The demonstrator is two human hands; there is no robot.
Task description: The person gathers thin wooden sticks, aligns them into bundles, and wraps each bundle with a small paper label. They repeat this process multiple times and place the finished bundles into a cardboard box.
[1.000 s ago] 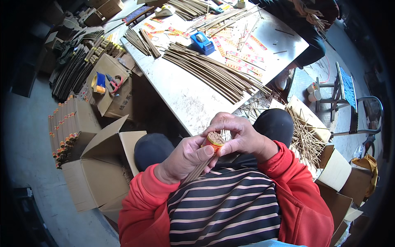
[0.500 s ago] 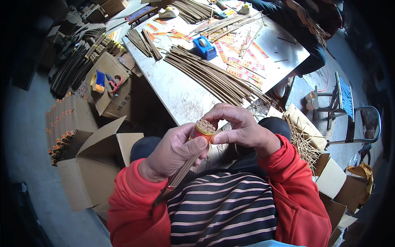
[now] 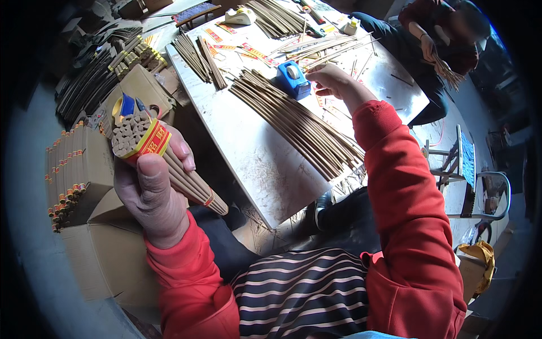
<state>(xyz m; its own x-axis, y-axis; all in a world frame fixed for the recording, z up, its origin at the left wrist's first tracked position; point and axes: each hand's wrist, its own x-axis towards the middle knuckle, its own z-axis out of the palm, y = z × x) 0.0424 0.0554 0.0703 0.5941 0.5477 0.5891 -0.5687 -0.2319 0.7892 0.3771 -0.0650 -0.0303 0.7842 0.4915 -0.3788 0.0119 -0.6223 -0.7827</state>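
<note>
My left hand (image 3: pixel 155 183) is wrapped round a bundle of brown incense sticks (image 3: pixel 189 183), held tilted with its cut ends up and toward the left. A red and yellow paper label (image 3: pixel 153 139) goes round the bundle's upper end, and a thin red band circles it lower down. Over the table, my right hand (image 3: pixel 334 80) reaches to the blue tape dispenser (image 3: pixel 293 82), which carries a roll of tape. Its fingers are bent together close to the dispenser's right side; whatever lies between their tips is too small to make out.
Loose incense sticks (image 3: pixel 293 121) and red paper labels lie across the white table (image 3: pixel 254 186). Cardboard boxes (image 3: pixel 107 254) and stacked labelled bundles (image 3: pixel 66 169) stand at left. A co-worker (image 3: pixel 437 48) holds sticks at the far right, near a blue-seated chair (image 3: pixel 467 155).
My right hand has left the bundle and moved forward to the tape dispenser. My left hand has carried the labelled bundle up and left, turning its cut ends leftward.
</note>
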